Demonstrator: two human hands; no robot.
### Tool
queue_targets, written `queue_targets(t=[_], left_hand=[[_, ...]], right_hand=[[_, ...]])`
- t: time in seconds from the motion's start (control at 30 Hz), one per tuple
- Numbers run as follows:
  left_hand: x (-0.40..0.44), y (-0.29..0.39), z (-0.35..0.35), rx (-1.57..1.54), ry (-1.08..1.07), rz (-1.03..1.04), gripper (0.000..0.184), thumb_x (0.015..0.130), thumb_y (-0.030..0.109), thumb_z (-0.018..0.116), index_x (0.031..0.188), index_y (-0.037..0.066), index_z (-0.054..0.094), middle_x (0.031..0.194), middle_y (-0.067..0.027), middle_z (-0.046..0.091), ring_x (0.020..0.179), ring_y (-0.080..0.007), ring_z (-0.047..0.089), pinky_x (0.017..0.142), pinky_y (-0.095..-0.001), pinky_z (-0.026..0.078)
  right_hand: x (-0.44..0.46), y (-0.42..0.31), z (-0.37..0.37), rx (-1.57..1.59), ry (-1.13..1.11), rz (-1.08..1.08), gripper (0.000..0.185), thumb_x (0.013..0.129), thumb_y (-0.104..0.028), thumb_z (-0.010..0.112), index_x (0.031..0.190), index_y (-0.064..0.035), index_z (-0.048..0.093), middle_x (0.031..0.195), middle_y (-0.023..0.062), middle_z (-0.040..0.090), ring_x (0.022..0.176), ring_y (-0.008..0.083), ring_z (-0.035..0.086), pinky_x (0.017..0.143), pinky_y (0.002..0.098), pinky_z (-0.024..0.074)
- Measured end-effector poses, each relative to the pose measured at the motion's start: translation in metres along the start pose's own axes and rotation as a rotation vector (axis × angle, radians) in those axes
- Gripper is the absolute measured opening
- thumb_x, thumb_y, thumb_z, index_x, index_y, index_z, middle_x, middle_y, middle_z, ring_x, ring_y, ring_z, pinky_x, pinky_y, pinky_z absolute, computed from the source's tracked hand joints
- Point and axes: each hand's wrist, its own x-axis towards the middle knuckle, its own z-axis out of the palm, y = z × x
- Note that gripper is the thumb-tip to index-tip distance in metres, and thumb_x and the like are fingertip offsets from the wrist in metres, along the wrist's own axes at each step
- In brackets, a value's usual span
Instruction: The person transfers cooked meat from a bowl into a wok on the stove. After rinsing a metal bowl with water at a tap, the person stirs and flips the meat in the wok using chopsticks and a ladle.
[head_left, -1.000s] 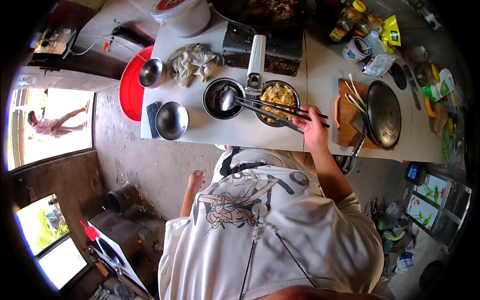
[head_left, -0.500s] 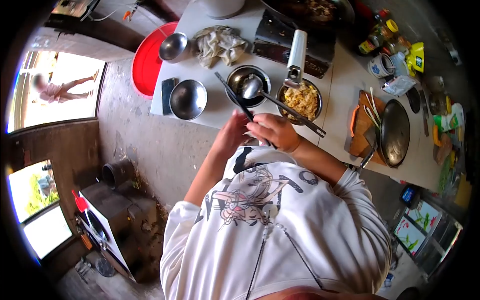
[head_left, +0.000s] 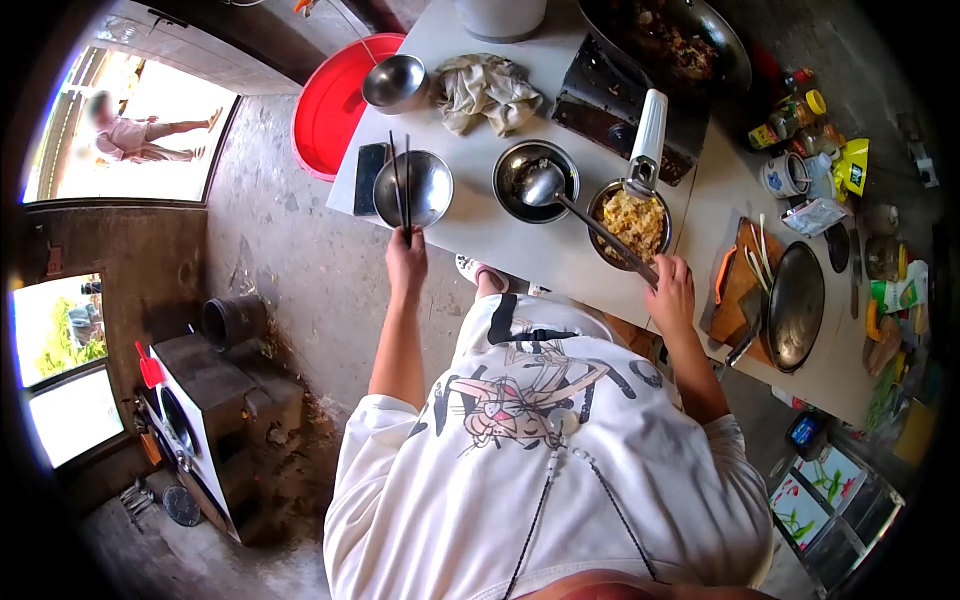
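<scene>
Ladle (head_left: 543,185) just above and right of the frame's centre, with its scoop over a dark-bottomed bowl (head_left: 503,208) and its handle slanting across the rice bowl (head_left: 591,236) to the right hand (head_left: 674,292), in fingers curled closed near the end; best steadied clear of the rice (head_left: 632,222). Left of centre, two slightly parted chopsticks (head_left: 399,187) in the closed fingers of the left hand (head_left: 407,264), over a shiny bowl (head_left: 433,188), best angled clear of its rim. Farther out, a crumpled cloth (head_left: 485,93) toward the top.
</scene>
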Motion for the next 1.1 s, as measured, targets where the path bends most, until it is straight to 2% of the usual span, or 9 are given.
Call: queue_targets(t=[0.07, 0.17, 0.2, 0.3, 0.53, 0.6, 0.8, 0.9, 1.1], left_hand=[[-0.003, 0.009, -0.016, 0.304, 0.094, 0.010, 0.028, 0.083, 0.031, 0.052, 0.099, 0.008, 0.055, 0.077, -0.0179, 0.057, 0.071, -0.0355, 0.056, 0.063, -0.0415, 0.044], [-0.004, 0.011, -0.020, 0.464, 0.197, 0.064, 0.036, 0.082, 0.035, 0.053, 0.109, 0.010, 0.051, 0.088, -0.0189, 0.053, 0.077, -0.0388, 0.055, 0.064, -0.0431, 0.045], [-0.001, 0.014, -0.023, 0.476, 0.107, 0.014, 0.045, 0.082, 0.037, 0.052, 0.118, 0.011, 0.043, 0.096, -0.0190, 0.047, 0.078, -0.0384, 0.055, 0.061, -0.0437, 0.047], [0.004, 0.016, -0.020, 0.558, 0.131, 0.061, 0.052, 0.084, 0.037, 0.050, 0.124, 0.008, 0.036, 0.098, -0.0191, 0.046, 0.076, -0.0382, 0.056, 0.059, -0.0440, 0.047], [0.017, -0.002, -0.010, 0.589, 0.151, 0.062, 0.060, 0.086, 0.040, 0.043, 0.129, 0.001, 0.027, 0.107, -0.0203, 0.043, 0.073, -0.0384, 0.058, 0.058, -0.0439, 0.048], [0.018, -0.002, -0.008, 0.600, 0.153, 0.080, 0.060, 0.087, 0.039, 0.042, 0.130, 0.002, 0.024, 0.112, -0.0195, 0.041, 0.079, -0.0374, 0.057, 0.058, -0.0425, 0.049], [0.032, -0.006, 0.001, 0.692, 0.190, 0.189, 0.060, 0.086, 0.039, 0.041, 0.130, 0.000, 0.027, 0.120, -0.0180, 0.038, 0.092, -0.0334, 0.053, 0.065, -0.0395, 0.048], [0.030, 0.001, 0.000, 0.683, 0.129, 0.120, 0.059, 0.088, 0.041, 0.038, 0.131, 0.002, 0.025, 0.124, -0.0183, 0.034, 0.100, -0.0349, 0.050, 0.072, -0.0417, 0.047], [0.036, -0.002, -0.002, 0.626, 0.163, 0.109, 0.063, 0.087, 0.043, 0.036, 0.131, 0.000, 0.023, 0.134, -0.0194, 0.026, 0.103, -0.0366, 0.050, 0.073, -0.0414, 0.047]], right_hand=[[0.000, 0.005, 0.008, -0.034, -0.064, 0.087, 0.046, 0.065, -0.001, 0.059, 0.108, -0.0100, 0.043, 0.097, 0.0118, 0.048, 0.091, 0.0312, 0.052, 0.074, 0.0391, 0.0449], [0.005, 0.001, 0.013, -0.019, -0.134, 0.114, 0.042, 0.068, -0.003, 0.057, 0.107, -0.0097, 0.043, 0.097, 0.0138, 0.049, 0.086, 0.0314, 0.055, 0.068, 0.0394, 0.0468], [0.006, -0.001, 0.013, -0.020, -0.133, 0.113, 0.042, 0.068, -0.003, 0.057, 0.107, -0.0097, 0.043, 0.097, 0.0138, 0.049, 0.086, 0.0314, 0.055, 0.068, 0.0394, 0.0468], [0.011, -0.008, 0.004, -0.001, -0.073, 0.037, 0.040, 0.070, -0.006, 0.056, 0.108, -0.0109, 0.043, 0.098, 0.0144, 0.051, 0.085, 0.0312, 0.055, 0.066, 0.0392, 0.0475], [0.018, -0.029, -0.029, 0.028, 0.091, -0.051, 0.029, 0.074, -0.012, 0.059, 0.102, -0.0147, 0.050, 0.086, 0.0063, 0.058, 0.074, 0.0262, 0.059, 0.060, 0.0350, 0.0480], [0.018, -0.032, -0.035, 0.054, 0.107, -0.062, 0.027, 0.075, -0.013, 0.060, 0.100, -0.0144, 0.051, 0.085, 0.0056, 0.058, 0.072, 0.0259, 0.059, 0.059, 0.0344, 0.0479], [0.016, -0.036, -0.046, 0.232, 0.050, -0.040, 0.024, 0.077, -0.013, 0.059, 0.100, -0.0120, 0.054, 0.088, 0.0078, 0.060, 0.076, 0.0265, 0.059, 0.062, 0.0331, 0.0476], [0.018, -0.042, -0.057, 0.309, 0.066, -0.047, 0.022, 0.079, -0.013, 0.057, 0.101, -0.0108, 0.057, 0.090, 0.0101, 0.060, 0.078, 0.0269, 0.059, 0.065, 0.0326, 0.0474], [0.020, -0.035, -0.070, 0.394, -0.083, 0.022, 0.023, 0.083, -0.015, 0.052, 0.104, -0.0073, 0.058, 0.091, 0.0148, 0.060, 0.081, 0.0286, 0.059, 0.068, 0.0317, 0.0462]])
